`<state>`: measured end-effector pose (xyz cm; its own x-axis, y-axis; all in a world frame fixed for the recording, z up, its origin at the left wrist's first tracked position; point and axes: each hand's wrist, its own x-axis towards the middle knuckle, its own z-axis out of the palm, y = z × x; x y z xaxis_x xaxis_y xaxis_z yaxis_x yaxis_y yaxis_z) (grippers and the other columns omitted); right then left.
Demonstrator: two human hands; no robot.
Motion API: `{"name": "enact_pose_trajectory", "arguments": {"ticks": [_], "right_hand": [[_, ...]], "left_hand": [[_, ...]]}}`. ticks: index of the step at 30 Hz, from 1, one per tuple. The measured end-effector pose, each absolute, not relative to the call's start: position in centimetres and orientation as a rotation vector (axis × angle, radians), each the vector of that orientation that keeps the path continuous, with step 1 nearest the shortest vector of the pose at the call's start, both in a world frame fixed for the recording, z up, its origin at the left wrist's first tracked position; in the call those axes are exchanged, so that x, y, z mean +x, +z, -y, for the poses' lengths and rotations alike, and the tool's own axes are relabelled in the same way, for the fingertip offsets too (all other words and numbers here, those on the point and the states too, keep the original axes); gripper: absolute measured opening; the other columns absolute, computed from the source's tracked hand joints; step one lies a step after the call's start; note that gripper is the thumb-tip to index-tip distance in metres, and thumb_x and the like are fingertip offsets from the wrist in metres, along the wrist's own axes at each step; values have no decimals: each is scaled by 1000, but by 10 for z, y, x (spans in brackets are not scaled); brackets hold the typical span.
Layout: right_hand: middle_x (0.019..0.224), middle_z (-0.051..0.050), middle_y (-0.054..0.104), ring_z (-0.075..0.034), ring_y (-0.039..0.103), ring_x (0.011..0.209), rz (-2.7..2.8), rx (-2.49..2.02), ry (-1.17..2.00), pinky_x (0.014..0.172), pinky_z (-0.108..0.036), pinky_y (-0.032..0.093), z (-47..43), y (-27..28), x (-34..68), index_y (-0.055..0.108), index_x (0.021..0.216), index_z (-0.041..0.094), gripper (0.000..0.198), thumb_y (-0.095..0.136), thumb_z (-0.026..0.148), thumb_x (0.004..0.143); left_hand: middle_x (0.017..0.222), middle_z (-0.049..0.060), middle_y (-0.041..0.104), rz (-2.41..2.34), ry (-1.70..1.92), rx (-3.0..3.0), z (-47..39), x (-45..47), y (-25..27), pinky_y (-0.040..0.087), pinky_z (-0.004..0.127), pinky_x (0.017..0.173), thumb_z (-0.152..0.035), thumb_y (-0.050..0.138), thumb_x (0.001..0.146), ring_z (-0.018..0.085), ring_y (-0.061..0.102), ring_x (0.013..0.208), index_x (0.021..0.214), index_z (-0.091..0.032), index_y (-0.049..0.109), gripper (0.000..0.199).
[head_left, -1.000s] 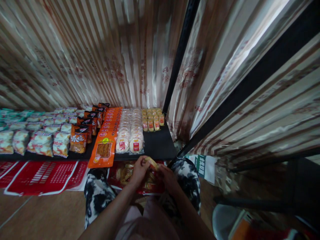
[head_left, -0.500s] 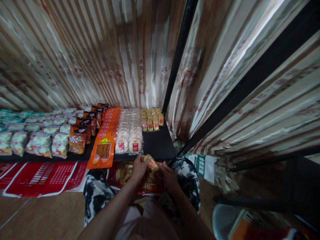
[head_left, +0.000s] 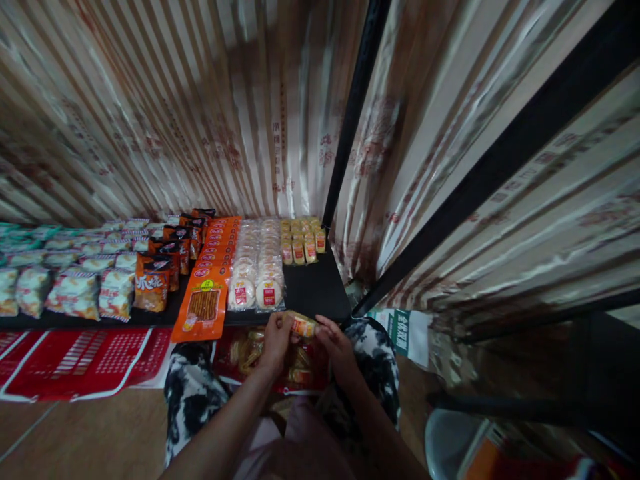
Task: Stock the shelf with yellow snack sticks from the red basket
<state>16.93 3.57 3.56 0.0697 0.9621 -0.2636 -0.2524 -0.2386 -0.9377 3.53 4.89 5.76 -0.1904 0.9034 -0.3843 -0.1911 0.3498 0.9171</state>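
Wearing loose trousers (head_left: 190,407) in a mottled print, mixing black, white and grey in uneven blotches. Showing the left leg (head_left: 183,380) to the left of the left hand (head_left: 274,343), and the right leg (head_left: 377,357) just right of the right hand (head_left: 340,348). Wearing a dusky pink top (head_left: 305,440), appearing plain and dim, lower down between the hands. Baring both forearms (head_left: 239,415) behind the hands, narrowing toward the wrists.
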Motion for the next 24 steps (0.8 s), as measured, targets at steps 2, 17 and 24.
{"name": "enact_pose_trajectory", "arguments": {"ticks": [2, 17, 24], "right_hand": [[80, -2, 66, -16, 59, 67, 813, -1254, 1395, 62, -29, 47, -38, 34, 169, 56, 103, 18, 51, 68, 47, 62], [88, -4, 63, -10, 54, 55, 760, -1359, 1247, 49, -22, 44, -65, 56, 169, 55, 106, 18, 54, 66, 46, 61], [98, -7, 62, -13, 60, 65, 813, -1341, 1253, 53, -23, 47, -70, 56, 165, 51, 112, 18, 61, 66, 47, 60]], "left_hand": [[65, -2, 56, -1362, 1149, 734, -48, 36, 59, 41, 19, 47, -47, 57, 68, 8, 51, 49, 85, -17, 52, 35], [57, -3, 52, -1311, 1022, 884, -45, 40, 66, 35, 18, 48, -38, 61, 60, 9, 45, 52, 69, -15, 57, 25], [58, -3, 55, -1270, 1042, 927, -49, 46, 58, 36, 19, 51, -32, 62, 60, 9, 47, 52, 72, -15, 58, 21]]}}
